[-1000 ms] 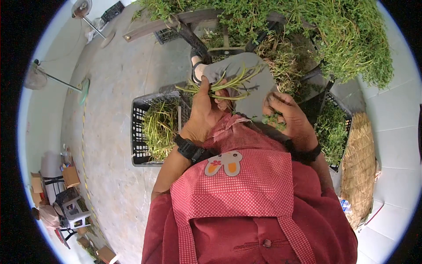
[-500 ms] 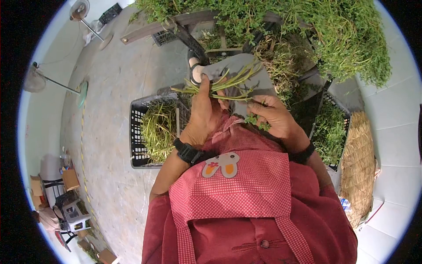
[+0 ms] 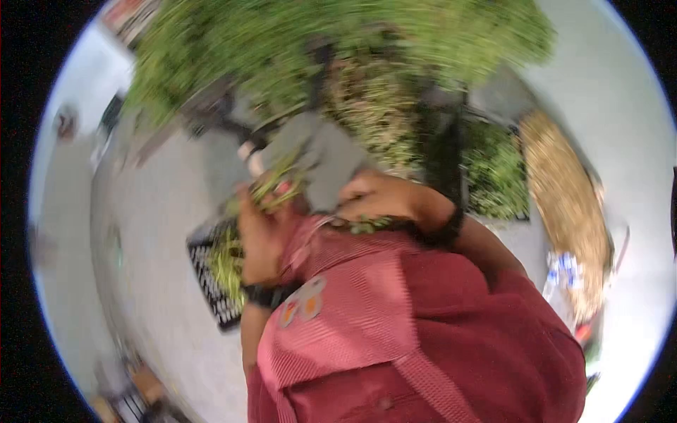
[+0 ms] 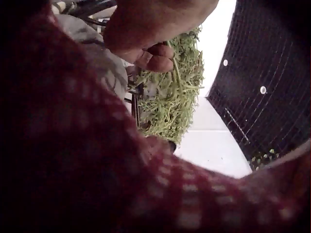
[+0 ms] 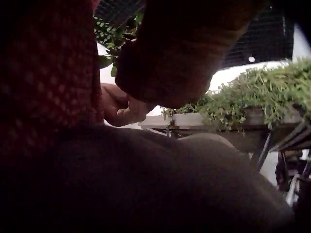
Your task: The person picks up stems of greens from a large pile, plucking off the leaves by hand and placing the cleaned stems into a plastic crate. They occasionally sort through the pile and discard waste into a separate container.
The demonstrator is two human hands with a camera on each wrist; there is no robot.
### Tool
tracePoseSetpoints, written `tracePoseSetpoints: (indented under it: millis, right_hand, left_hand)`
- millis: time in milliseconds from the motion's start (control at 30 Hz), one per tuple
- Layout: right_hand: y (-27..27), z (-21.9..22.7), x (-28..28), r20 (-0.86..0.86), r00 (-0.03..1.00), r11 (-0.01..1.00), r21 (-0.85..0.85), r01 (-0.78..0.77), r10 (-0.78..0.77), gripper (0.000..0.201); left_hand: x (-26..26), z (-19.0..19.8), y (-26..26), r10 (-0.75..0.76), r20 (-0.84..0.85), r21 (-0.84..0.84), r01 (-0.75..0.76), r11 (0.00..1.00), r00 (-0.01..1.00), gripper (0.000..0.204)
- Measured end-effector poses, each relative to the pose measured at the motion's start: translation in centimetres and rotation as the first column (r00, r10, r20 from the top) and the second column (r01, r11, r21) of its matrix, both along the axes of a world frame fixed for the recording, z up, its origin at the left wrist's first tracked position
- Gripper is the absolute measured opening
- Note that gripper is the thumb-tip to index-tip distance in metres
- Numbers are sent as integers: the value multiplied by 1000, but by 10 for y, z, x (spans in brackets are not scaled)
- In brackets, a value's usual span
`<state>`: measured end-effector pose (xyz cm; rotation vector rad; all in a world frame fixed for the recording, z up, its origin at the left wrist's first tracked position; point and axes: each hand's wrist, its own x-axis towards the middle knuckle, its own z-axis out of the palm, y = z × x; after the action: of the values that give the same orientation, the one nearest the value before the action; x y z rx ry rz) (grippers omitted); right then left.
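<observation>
Blurred in the head view, my left hand [image 3: 259,236] grips a small bunch of green stems [image 3: 282,182] above the lap. In the left wrist view its fingers [image 4: 158,63] are curled, with a thin stem beside them. My right hand [image 3: 384,196] is to the right, back upward, over the grey-clad leg [image 3: 321,151]. It holds leafy sprigs [image 3: 370,224] that hang below it against the red checked apron [image 3: 338,303]. In the right wrist view, dark leaves [image 5: 114,43] show beside that hand; its fingertips are mostly hidden.
A large heap of leafy greens [image 3: 338,35] covers the table in front. At the left stands a black crate [image 3: 204,275] with cut stems; at the right another holds leaves [image 3: 493,169]. Beside that lie a straw mat [image 3: 564,204] and a plastic package [image 3: 564,271]. Plant trimmings [image 3: 381,116] are piled under the table.
The head view has turned and blurred, shifting the scene leftward. My right hand has come in toward the lap and turned back upward. My left hand keeps its grip on the stems.
</observation>
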<state>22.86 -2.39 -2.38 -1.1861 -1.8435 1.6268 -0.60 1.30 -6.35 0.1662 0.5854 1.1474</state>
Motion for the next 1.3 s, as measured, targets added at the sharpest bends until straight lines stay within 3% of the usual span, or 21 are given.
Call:
tracePoseSetpoints:
  millis: [133,167,200,233,267,300,333,400,467,500,567,633,667,700,733,767,800,900,1100,1167,1300]
  right_hand:
    - [12,-25,83,-35,898,898,37,439,-438,33]
    - [26,-56,120,65,874,749,550,371,-481,37]
    - [32,-86,158,135,817,417,899,137,-560,42]
    - [22,-91,187,260,664,493,850,187,-701,51]
    - [20,-128,227,336,450,391,920,33,-828,50]
    - [6,-141,254,243,496,501,712,493,-834,47]
    - [1,-120,268,675,98,669,682,296,-732,42]
    - [-23,-120,314,659,-40,624,729,282,-751,43]
    - [-28,-147,382,118,225,247,221,944,-967,49]
    - [-37,-140,381,128,228,252,216,943,-965,49]
    - [-57,-108,370,545,-3,523,805,279,-838,61]
    - [-64,-119,386,467,183,493,722,485,-865,70]
    - [-49,-109,379,176,397,434,378,818,-901,66]
    - [-44,-105,365,-317,-5,102,-318,942,-948,60]
    - [-26,-120,369,-337,28,95,-185,978,-941,49]
    - [14,-186,458,-312,237,323,-260,910,-920,39]
    - [9,-117,370,-441,125,288,-326,900,-889,33]
    - [43,-54,269,-499,265,374,-131,918,-825,29]
    - [16,52,88,-278,860,797,331,504,-429,20]
    - [12,34,62,-233,945,727,604,327,-231,19]
    - [3,30,28,-66,961,819,510,263,-267,20]
  left_hand:
    - [-2,2,-2,-108,-132,56,116,992,985,50]
    - [-4,1,0,-153,-142,103,169,980,978,48]
    - [1,7,-2,-173,-152,108,190,976,973,48]
    - [10,16,-6,-115,-183,84,132,988,976,47]
    - [16,21,-9,-55,-215,59,70,996,975,45]
    - [18,21,-9,-66,-222,60,81,995,973,45]
    - [20,20,-8,-26,-241,19,31,999,970,44]
    - [22,14,-4,41,-276,-41,-54,998,960,42]
    - [23,14,-2,-33,-251,-11,32,999,968,41]
    - [23,14,-4,-113,-228,14,119,993,967,40]
    - [31,21,-6,-196,-202,69,213,975,960,38]
    - [49,40,-17,-164,-236,35,177,984,958,38]
    - [59,50,-18,-49,-303,-61,32,998,952,38]
    - [48,46,-16,-116,-214,-30,112,993,970,40]
    - [34,35,-12,-194,-119,20,198,980,974,42]
    - [26,27,-9,-235,-52,79,239,968,971,44]
    - [23,22,-6,-306,15,145,300,943,952,46]
    - [31,37,-12,-218,-41,86,221,971,975,47]
    - [28,39,-14,-192,-40,76,195,978,981,50]
    - [29,40,-14,-179,-44,62,181,981,983,50]
    - [27,40,-14,-183,-14,111,183,977,983,50]
